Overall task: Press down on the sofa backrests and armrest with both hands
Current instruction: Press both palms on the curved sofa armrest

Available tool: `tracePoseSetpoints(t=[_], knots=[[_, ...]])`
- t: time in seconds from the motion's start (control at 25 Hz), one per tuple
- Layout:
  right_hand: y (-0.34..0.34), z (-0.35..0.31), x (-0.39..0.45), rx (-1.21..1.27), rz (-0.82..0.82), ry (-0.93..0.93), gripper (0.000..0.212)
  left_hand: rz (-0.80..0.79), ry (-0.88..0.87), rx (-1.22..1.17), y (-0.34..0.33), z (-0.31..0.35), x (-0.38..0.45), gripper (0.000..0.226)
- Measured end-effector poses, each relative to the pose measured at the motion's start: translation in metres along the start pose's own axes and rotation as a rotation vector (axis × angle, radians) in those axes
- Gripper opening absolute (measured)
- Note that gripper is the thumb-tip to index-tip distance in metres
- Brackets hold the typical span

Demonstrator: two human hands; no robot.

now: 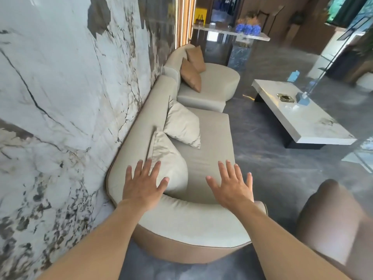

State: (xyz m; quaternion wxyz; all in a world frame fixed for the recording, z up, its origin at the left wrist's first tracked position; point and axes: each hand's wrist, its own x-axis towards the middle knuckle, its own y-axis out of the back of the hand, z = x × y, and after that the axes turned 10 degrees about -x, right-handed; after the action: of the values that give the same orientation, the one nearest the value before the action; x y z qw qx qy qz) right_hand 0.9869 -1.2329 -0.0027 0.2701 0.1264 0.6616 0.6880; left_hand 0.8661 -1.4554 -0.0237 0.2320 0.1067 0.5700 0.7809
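armrest point(193, 217): curved end of the sofa, nearest the person, long axis running left to right under both wrists.
backrest point(141, 126): along the wall, running away from the left hand.
left hand point(144, 183): open, fingers spread, palm down at the armrest-backrest corner, beside a cushion point(169, 170).
right hand point(232, 184): open, spread, over the armrest's inner edge; contact unclear.
nearer to backrest: left hand.

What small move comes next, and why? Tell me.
Probably lower both palms and press down on the armrest. The left hand and right hand are open, fingers spread, over its curved top. Whether they already touch it cannot be told, and no dent shows in the padding.
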Motion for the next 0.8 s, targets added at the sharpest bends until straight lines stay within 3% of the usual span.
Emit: tracePoseSetpoints(t=[0.36, 0.52, 0.68, 0.8], knots=[[-0.138, 0.015, -0.045, 0.044, -0.153, -0.041, 0.076, -0.166, -0.088, -0.016, -0.129, -0.002, -0.039, 0.064], [-0.205, 0.01, -0.051, 0.01, -0.186, -0.018, 0.076, -0.161, -0.085, -0.001, -0.189, -0.02, -0.038, 0.066], [-0.26, -0.013, -0.024, 0.082, -0.082, 0.009, 0.077, -0.089, -0.12, 0.039, -0.233, -0.048, -0.019, 0.077], [-0.291, -0.031, -0.005, 0.127, 0.047, -0.023, 0.075, -0.015, -0.163, 0.031, -0.262, -0.051, -0.004, 0.073]])
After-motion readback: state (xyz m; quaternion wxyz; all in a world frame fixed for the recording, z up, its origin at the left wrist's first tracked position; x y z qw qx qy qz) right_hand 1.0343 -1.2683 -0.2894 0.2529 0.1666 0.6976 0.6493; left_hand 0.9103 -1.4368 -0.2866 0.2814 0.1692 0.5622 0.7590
